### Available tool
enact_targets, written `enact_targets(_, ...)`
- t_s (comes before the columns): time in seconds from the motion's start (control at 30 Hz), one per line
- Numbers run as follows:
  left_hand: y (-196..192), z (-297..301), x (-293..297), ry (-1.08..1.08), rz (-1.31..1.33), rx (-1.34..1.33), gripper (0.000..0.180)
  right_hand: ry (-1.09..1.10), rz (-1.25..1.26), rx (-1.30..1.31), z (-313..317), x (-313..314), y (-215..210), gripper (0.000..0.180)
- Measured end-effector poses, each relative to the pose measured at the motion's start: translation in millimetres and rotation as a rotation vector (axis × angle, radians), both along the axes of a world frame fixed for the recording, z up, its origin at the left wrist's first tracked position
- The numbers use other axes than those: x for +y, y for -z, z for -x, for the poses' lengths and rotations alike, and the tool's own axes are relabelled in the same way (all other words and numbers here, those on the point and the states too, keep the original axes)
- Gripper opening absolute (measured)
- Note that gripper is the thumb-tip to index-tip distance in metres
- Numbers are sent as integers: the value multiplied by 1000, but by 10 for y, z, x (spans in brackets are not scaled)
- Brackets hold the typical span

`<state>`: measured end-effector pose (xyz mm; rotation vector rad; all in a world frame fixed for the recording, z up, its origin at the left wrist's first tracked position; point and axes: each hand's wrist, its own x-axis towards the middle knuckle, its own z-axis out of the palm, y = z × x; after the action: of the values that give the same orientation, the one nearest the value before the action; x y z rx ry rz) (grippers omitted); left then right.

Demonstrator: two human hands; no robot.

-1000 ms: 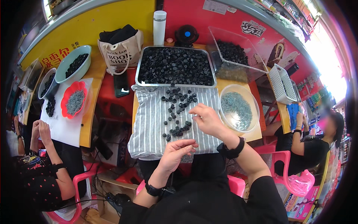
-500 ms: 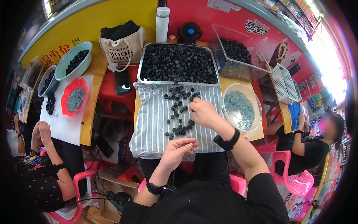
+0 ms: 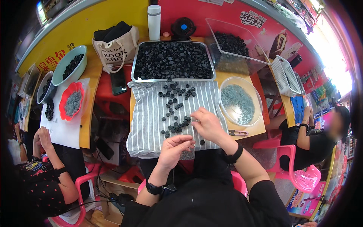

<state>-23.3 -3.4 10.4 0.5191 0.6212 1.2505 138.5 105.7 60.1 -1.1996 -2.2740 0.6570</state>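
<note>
The left hand (image 3: 176, 148) is hanging half curled over the front edge of the striped cloth (image 3: 145, 113), thumb close to fingertips; the right hand (image 3: 207, 124) is hovering, loosely bent, just beside small black pieces (image 3: 176, 129) lying scattered there. Whether either hand is gripping anything, I cannot tell. A heaped metal tray (image 3: 151, 80) is standing behind.

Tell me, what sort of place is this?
Possibly a small shop where handwork is done at tables: a metal tray heaped with small black parts, a round clear tub of grey-green pieces, and stocked shelves at upper right.
</note>
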Motion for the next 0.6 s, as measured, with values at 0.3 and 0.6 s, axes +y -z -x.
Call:
enact_targets(0.3, -223, -207, -10, -17, -199, 639, 28, -64, -41, -54, 36, 81, 158, 17)
enact_targets(0.6, -318, -480, 116, -182, -723, 1501, 27, -138, -538, -470, -397, -280, -4, 14)
